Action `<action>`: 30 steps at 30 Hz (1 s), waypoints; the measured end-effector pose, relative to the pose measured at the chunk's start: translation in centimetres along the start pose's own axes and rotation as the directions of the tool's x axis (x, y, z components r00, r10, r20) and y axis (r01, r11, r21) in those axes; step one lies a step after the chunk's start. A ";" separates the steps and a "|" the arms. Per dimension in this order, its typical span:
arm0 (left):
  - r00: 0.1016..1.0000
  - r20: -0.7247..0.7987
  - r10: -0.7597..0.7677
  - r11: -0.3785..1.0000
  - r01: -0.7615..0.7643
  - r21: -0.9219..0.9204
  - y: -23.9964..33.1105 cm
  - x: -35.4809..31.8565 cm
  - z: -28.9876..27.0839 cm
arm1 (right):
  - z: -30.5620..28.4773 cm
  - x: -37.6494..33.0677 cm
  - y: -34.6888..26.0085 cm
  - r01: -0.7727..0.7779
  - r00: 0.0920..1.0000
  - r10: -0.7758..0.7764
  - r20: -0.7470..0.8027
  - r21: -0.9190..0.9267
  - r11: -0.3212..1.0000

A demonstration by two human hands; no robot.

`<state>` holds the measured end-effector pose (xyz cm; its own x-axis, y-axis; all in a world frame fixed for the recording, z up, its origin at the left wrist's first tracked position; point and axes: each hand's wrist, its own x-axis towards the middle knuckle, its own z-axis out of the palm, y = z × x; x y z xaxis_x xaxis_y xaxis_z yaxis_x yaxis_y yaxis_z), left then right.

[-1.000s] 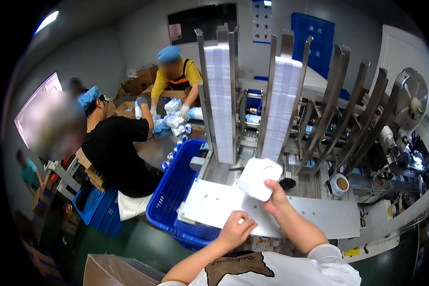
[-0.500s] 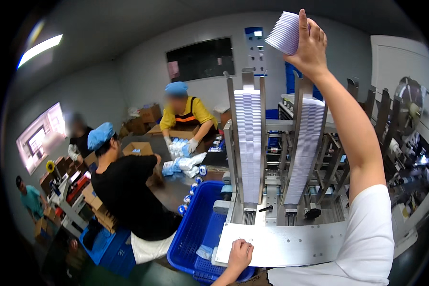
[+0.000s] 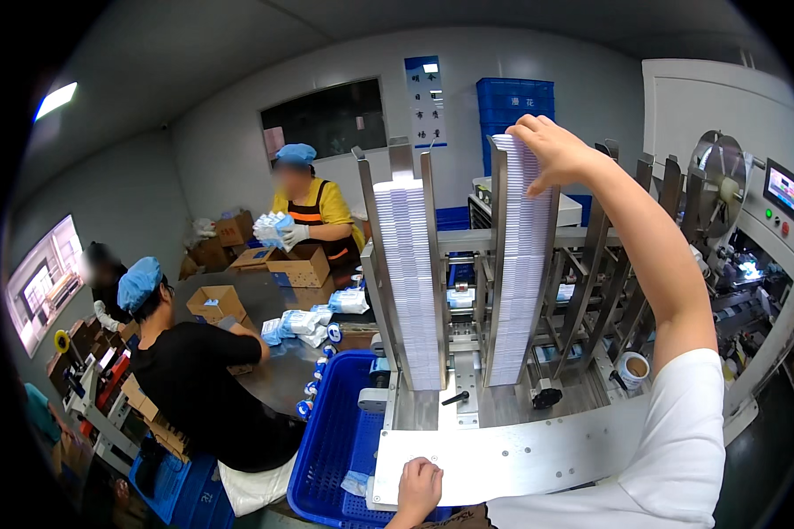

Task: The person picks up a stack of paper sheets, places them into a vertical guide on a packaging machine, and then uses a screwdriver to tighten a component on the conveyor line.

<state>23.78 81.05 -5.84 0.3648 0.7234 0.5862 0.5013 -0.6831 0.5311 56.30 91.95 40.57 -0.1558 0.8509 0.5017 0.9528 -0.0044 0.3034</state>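
Landmark: steel plate [image 3: 538,454], the flat front of the feeder machine.

- Right stack [image 3: 522,264]: tall column of thin white cards, upright between metal rails, behind the plate and right of its middle. Judged light singly, heavy as a column; the cards are stiff but loose and apt to fan or slide, so best taken by pinching the edges of a small bundle at the top.
- Right hand [image 3: 556,152]: raised to the top of that stack, its grip closed with fingers and thumb pinched on the topmost cards.
- Left hand [image 3: 419,487]: at the plate's near edge, curled shut and resting on the metal, holding nothing visible.
- Left stack [image 3: 410,282]: a second card column, behind the plate's left part.
- Blue crate [image 3: 331,450]: just left of the plate.
- Two seated workers at a round bench, well left of the plate, handling cartons and packets.
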 end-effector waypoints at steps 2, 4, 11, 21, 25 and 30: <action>1.000 -0.022 0.020 1.000 -0.020 0.004 -0.1 0.0 0.0 | 0.1 0.5 0.1 0.024 1.000 -0.026 -0.015 -0.106 0.994; 0.999 -0.041 0.017 1.000 -0.017 0.001 0.0 -0.1 0.1 | 0.0 0.8 -0.1 0.035 0.999 -0.034 0.014 -0.160 0.986; 0.983 -0.183 -0.014 1.000 0.013 -0.006 0.7 -0.2 0.8 | 2.5 -2.7 3.3 0.109 0.755 -0.032 -0.655 0.077 0.991; 0.745 0.664 0.071 0.997 -0.082 -0.015 2.8 -14.0 2.6 | 14.8 -26.2 -7.7 0.636 0.675 -0.705 -0.218 0.657 0.405; 0.625 0.775 0.090 0.983 -0.179 0.031 2.1 -17.5 9.4 | 16.0 -31.0 -12.5 0.434 0.623 -0.764 -0.165 0.886 0.162; 0.672 0.702 -0.236 0.957 0.035 0.287 11.4 -11.7 8.2 | 14.2 -33.1 -18.7 0.430 0.501 -0.814 -0.293 0.901 -0.060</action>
<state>31.63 65.62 -11.66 0.6780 0.7173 -0.1609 0.7182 -0.5996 0.3531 47.36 71.35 6.75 -0.9302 0.2759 0.2419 0.1104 0.8391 -0.5327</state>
